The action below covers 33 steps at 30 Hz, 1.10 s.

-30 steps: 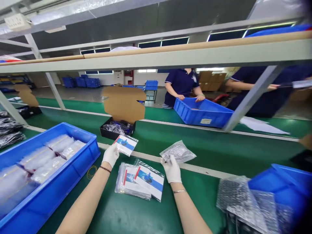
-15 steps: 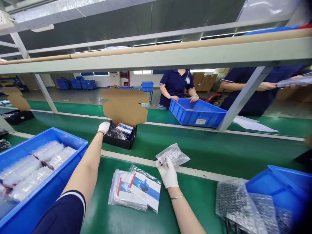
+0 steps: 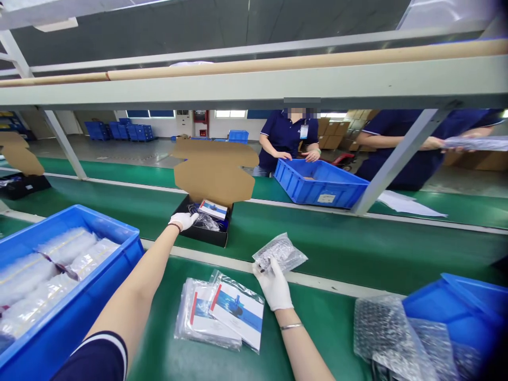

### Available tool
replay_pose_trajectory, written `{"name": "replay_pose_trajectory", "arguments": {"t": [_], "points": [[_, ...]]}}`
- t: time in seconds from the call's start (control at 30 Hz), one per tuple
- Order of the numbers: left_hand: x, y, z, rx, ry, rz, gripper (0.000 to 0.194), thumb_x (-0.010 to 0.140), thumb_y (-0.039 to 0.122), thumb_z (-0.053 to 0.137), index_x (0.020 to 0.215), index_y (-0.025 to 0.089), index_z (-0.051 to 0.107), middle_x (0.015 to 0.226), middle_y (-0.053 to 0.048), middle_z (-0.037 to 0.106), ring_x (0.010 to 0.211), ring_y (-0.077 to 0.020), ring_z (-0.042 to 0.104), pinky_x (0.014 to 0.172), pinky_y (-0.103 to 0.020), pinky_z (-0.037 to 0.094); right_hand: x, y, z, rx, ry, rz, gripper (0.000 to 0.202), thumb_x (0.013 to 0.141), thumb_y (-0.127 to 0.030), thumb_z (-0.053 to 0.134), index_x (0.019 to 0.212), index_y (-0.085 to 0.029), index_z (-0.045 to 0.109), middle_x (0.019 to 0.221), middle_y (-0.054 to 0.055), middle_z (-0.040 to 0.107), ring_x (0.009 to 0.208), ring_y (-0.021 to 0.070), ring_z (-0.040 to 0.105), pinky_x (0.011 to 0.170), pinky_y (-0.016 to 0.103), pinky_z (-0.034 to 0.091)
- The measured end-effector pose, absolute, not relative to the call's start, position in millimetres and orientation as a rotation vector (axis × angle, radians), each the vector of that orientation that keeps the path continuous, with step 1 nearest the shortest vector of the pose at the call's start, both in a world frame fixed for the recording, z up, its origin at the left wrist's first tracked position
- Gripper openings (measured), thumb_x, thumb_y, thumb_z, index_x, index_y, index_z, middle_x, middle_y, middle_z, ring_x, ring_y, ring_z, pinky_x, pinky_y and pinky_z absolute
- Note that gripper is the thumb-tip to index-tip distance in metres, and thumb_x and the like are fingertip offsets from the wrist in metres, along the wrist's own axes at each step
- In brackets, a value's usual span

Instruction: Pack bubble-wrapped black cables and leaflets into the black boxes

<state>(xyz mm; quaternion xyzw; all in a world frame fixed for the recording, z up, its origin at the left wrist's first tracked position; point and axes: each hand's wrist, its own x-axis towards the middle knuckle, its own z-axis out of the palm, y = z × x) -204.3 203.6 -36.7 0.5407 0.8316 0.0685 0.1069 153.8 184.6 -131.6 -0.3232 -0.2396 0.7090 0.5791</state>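
My left hand (image 3: 184, 220), in a white glove, grips the left front edge of an open black box (image 3: 204, 234), its fingers over the rim. The box's brown lid (image 3: 216, 177) stands up behind it. Inside are a clear-wrapped bundle of cable (image 3: 207, 221) and a printed booklet (image 3: 213, 209). My right hand (image 3: 275, 286), also gloved, pinches the near edge of a clear plastic bag (image 3: 281, 251); its contents are hard to make out. Between my arms, bagged booklets (image 3: 238, 312) lie in an overlapping stack.
A blue bin (image 3: 137, 241) with wrapped packs stands at left. At right, bubble-wrapped items (image 3: 379, 328) lie by another blue bin (image 3: 456, 296). Across the belt (image 3: 337, 248), a co-worker (image 3: 291, 132) touches a blue crate (image 3: 321, 185); another person holds a wrapped item. A shelf beam (image 3: 254, 84) crosses overhead.
The black box has shifted right along the belt with my left hand, which now reaches further over its front left corner. My right hand still holds the bag in nearly the same place.
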Motion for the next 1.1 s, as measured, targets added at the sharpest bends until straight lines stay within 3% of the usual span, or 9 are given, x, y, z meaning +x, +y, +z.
{"name": "replay_pose_trajectory", "arguments": {"t": [0.23, 0.33, 0.4, 0.5, 0.6, 0.8, 0.9, 1.0, 1.1], "points": [[-173.7, 195.5, -19.8, 1.706, 2.462, 0.144, 0.059, 0.089, 0.056, 0.032, 0.101, 0.013, 0.070, 0.109, -0.021, 0.066, 0.105, -0.0353, 0.059, 0.091, -0.046, 0.043, 154.0, 187.3, -128.5, -0.733, -0.496, 1.764, 0.029, 0.071, -0.040, 0.073, 0.090, -0.021, 0.062, 0.090, 0.002, 0.067, 0.082, 0.0182, 0.063, 0.078, 0.041, 0.058], [-184.3, 213.8, -7.0, 1.779, 2.543, 0.206, 0.042, 0.090, 0.039, 0.044, 0.115, 0.012, 0.063, 0.122, -0.023, 0.058, 0.126, -0.0386, 0.042, 0.101, -0.056, 0.030, 154.2, 187.4, -130.3, -0.736, -0.465, 1.800, 0.034, 0.069, -0.040, 0.075, 0.094, -0.022, 0.061, 0.093, 0.001, 0.067, 0.082, 0.0171, 0.064, 0.078, 0.039, 0.057], [-190.7, 226.9, -5.8, 1.830, 2.523, 0.222, 0.042, 0.088, 0.035, 0.052, 0.126, 0.015, 0.055, 0.130, -0.018, 0.054, 0.134, -0.0350, 0.032, 0.106, -0.058, 0.023, 154.2, 186.9, -132.7, -0.745, -0.452, 1.802, 0.039, 0.066, -0.041, 0.077, 0.096, -0.022, 0.061, 0.095, 0.000, 0.066, 0.081, 0.0162, 0.064, 0.077, 0.036, 0.058], [-191.3, 240.7, -14.5, 1.832, 2.457, 0.206, 0.043, 0.087, 0.039, 0.058, 0.125, 0.017, 0.054, 0.128, -0.012, 0.054, 0.124, -0.0285, 0.045, 0.104, -0.054, 0.033, 154.4, 186.4, -135.4, -0.736, -0.429, 1.799, 0.040, 0.066, -0.041, 0.077, 0.098, -0.022, 0.061, 0.095, 0.000, 0.066, 0.082, 0.0156, 0.064, 0.077, 0.035, 0.057], [-182.4, 244.8, -23.1, 1.808, 2.455, 0.243, 0.035, 0.090, 0.040, 0.055, 0.116, 0.016, 0.058, 0.120, -0.010, 0.058, 0.111, -0.0245, 0.054, 0.097, -0.049, 0.042, 154.1, 186.4, -134.1, -0.732, -0.410, 1.805, 0.038, 0.067, -0.040, 0.077, 0.097, -0.022, 0.062, 0.095, 0.000, 0.066, 0.082, 0.0162, 0.064, 0.076, 0.034, 0.057], [-144.2, 224.2, -29.0, 1.916, 2.354, 0.368, 0.038, 0.098, 0.036, 0.033, 0.119, 0.016, 0.056, 0.119, -0.012, 0.060, 0.108, -0.0222, 0.056, 0.096, -0.041, 0.043, 149.2, 176.3, -124.9, -0.768, -0.447, 1.727, 0.032, 0.063, -0.039, 0.080, 0.080, -0.020, 0.062, 0.078, -0.002, 0.064, 0.070, 0.0141, 0.060, 0.064, 0.029, 0.054], [-119.5, 205.1, -37.5, 2.006, 2.219, 0.385, 0.043, 0.098, 0.030, 0.023, 0.125, 0.019, 0.055, 0.128, -0.012, 0.056, 0.123, -0.0233, 0.048, 0.099, -0.035, 0.040, 145.1, 167.7, -111.5, -0.774, -0.611, 1.723, 0.033, 0.061, -0.043, 0.079, 0.072, -0.019, 0.060, 0.070, -0.001, 0.062, 0.066, 0.0154, 0.059, 0.061, 0.030, 0.051], [-97.1, 189.9, -46.2, 2.005, 2.181, 0.413, 0.048, 0.097, 0.039, 0.024, 0.137, 0.022, 0.044, 0.140, -0.013, 0.045, 0.130, -0.0303, 0.041, 0.098, -0.040, 0.040, 133.1, 172.6, -75.9, -0.817, -1.011, 1.631, 0.034, 0.066, -0.047, 0.073, 0.076, -0.017, 0.062, 0.065, 0.001, 0.060, 0.062, 0.0161, 0.057, 0.058, 0.029, 0.048], [-76.8, 182.1, -50.3, 1.897, 2.249, 0.426, 0.076, 0.088, 0.065, 0.028, 0.144, 0.013, 0.032, 0.148, -0.024, 0.028, 0.116, -0.0386, 0.052, 0.091, -0.047, 0.044, 101.5, 197.9, -19.6, -0.944, -1.503, 1.341, 0.043, 0.073, -0.041, 0.068, 0.109, -0.019, 0.062, 0.070, -0.001, 0.065, 0.059, 0.0146, 0.056, 0.057, 0.027, 0.046]]}}
